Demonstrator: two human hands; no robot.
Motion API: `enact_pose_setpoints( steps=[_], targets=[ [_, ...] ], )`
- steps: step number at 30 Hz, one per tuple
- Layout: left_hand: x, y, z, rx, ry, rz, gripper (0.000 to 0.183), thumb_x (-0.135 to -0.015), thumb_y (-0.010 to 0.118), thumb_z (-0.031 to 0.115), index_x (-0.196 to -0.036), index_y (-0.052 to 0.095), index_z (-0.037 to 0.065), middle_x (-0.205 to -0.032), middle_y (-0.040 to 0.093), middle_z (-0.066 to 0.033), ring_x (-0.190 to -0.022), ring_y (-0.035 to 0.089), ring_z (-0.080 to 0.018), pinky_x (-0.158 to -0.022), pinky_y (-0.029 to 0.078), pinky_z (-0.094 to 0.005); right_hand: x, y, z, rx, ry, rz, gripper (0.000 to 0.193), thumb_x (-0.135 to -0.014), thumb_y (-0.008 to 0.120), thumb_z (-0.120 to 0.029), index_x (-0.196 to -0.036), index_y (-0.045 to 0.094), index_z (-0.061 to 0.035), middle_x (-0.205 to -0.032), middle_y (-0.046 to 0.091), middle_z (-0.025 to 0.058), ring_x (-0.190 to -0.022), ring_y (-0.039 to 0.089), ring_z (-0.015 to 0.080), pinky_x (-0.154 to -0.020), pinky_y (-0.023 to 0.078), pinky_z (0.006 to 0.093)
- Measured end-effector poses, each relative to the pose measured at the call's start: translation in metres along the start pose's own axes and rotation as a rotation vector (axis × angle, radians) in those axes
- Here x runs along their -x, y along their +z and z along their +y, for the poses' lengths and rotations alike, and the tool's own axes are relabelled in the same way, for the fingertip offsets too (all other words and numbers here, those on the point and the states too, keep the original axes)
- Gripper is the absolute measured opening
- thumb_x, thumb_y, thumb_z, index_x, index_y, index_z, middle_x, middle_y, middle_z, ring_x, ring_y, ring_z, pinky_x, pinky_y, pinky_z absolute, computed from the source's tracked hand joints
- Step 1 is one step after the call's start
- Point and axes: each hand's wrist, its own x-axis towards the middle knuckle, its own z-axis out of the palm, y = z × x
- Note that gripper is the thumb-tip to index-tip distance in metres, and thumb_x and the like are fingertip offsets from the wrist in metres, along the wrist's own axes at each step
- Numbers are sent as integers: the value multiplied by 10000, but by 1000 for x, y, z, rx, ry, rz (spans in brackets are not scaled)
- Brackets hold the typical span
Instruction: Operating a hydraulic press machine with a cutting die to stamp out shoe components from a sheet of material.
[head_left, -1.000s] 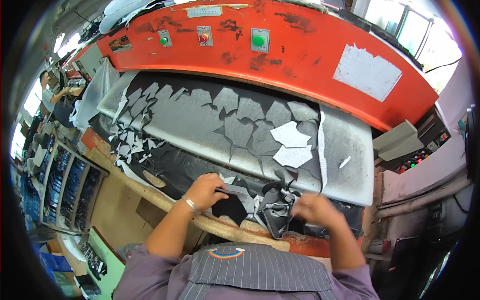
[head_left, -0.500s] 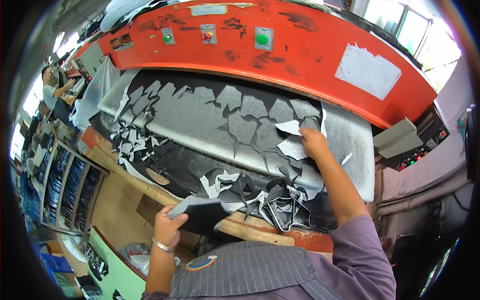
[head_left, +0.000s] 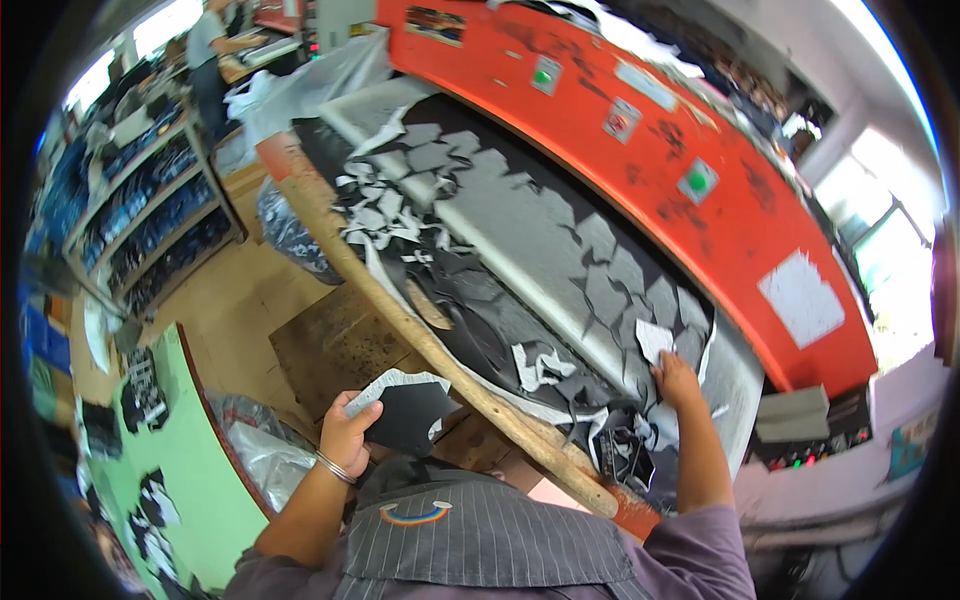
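Observation:
My left hand (head_left: 346,434) grips a stack of cut sheet pieces (head_left: 410,412), black on the visible face with pale grey-white edges, held in front of the apron. My right hand (head_left: 679,381) reaches out to the machine bed and pinches a pale cut piece (head_left: 654,340) by its near edge, tilted up. Under and around it, grey cut pieces (head_left: 604,292) lie on the long pale bed (head_left: 490,232), with dark gaps between some of them. Black and white offcuts (head_left: 622,452) are heaped just nearer than my right hand.
Beyond the bed runs a red machine beam (head_left: 600,130) with buttons. A wooden rail (head_left: 470,388) edges the near side, with more scraps (head_left: 385,215) behind it. On the left stand a green table (head_left: 190,440) and a loaded rack (head_left: 150,215). Another person (head_left: 208,60) stands far back.
The view has swung to the left, showing more of the rack and green table. My right hand has lifted the pale piece slightly; my left still holds the stack.

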Motion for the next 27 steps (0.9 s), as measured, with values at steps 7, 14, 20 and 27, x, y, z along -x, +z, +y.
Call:
enact_pose_setpoints(
  steps=[7,14,20,27],
  targets=[
    [36,-67,12,76,-59,81,514,-862,610,33,-1299,375,167,-1058,569,-71,-793,617,-170,-537,529,-330,30,15,-15,-207,517,329,219,-923,464,-196,-1014,525,-7,-888,620,304,-838,577,507,-712,448,547],
    [79,-132,16,166,-79,84,275,-909,506,6,-1149,600,101,-1099,609,-106,-1007,621,-230,-813,557,-437,85,6,-62,-545,213,858,307,-949,468,-115,-1192,503,70,-1076,591,240,-953,561,347,-849,436,386],
    [72,-140,29,-53,-93,53,325,-886,467,7,-1166,610,92,-1112,596,-82,-981,618,-207,-759,574,-358,51,-36,-216,-761,155,571,406,-908,493,-92,-1308,468,-30,-1269,518,173,-1114,537,258,-836,488,362],
    [52,-138,58,73,150,176,442,-814,447,-45,-1251,507,-56,-1209,560,-173,-1076,574,-262,-905,491,-362,1,-99,-494,-655,-1026,-124,317,-851,529,-186,-1154,565,-100,-984,653,119,-865,629,319,-741,505,417]
  ],
)
